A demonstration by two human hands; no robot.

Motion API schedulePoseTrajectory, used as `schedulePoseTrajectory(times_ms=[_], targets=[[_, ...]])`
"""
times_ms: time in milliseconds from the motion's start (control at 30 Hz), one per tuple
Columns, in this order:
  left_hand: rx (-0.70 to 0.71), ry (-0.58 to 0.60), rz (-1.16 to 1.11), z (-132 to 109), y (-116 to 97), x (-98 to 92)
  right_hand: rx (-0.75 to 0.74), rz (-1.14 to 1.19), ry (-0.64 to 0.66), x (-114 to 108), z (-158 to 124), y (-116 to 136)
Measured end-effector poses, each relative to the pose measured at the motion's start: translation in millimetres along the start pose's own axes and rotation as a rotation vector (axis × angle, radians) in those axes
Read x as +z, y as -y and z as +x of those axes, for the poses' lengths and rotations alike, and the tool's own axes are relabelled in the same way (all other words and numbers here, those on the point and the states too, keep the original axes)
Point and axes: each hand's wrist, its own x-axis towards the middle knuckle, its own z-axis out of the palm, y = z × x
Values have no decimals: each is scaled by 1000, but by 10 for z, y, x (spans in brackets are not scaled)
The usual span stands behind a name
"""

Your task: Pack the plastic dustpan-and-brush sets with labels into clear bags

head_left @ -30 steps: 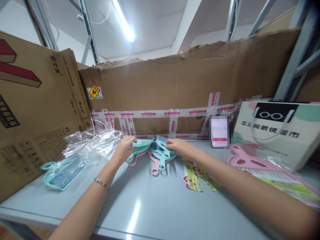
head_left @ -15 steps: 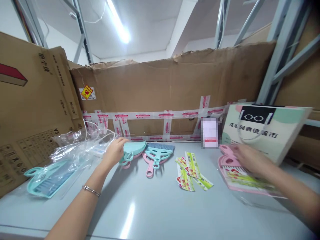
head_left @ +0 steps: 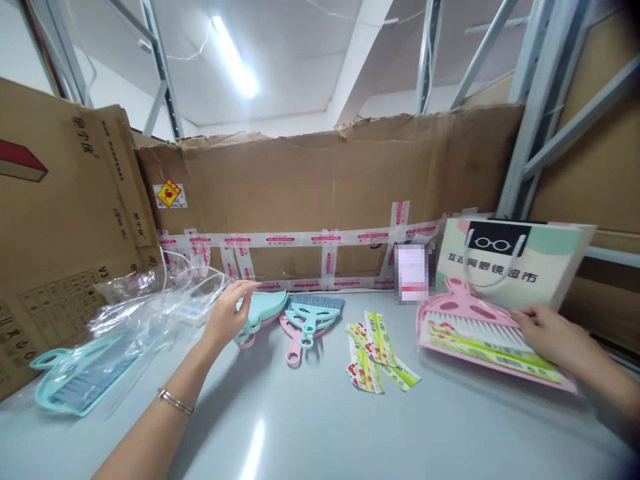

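At right of the frame, the pink brush-and-dustpan set is showing smooth plastic; at centre, the mint dustpan is looking equally smooth. At left, crumpled plastic film is glinting. The glossy table is reflecting light. Above centre, matt cardboard is showing a rough, torn top edge. At lower left, a metal bracelet is gleaming.

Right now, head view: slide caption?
Right hand at the edge of a pink dustpan set, left hand by a teal dustpan, printed strips lying between.
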Motion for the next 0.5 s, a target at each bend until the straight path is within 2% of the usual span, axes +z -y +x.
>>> schedulePoseTrajectory(times_ms=[67,133,233,267,300,333,400,500], targets=[[-114,-41,-139,29,-159,57,-69,54,-41,-111,-107,291],[-287,24,-351,67,-362,151,-196,100,-37,-145,-278,717],[-562,345,-726,128,-633,352,-461,174,86,41,-571,1439],[-634,434,-818,146,-686,435,-521,204,128,165,-655,1652],[-684,473,-875,161,-713,525,-590,232,165,311,-724,1835],[-710,459,-900,173,-713,622,-641,251,186,469,-776,1983],[-742,281,-860,188,-650,825,-670,290,183,782,-823,2175],[-838,91,-778,194,-493,1099,-659,327,163,1110,-793,2243]])
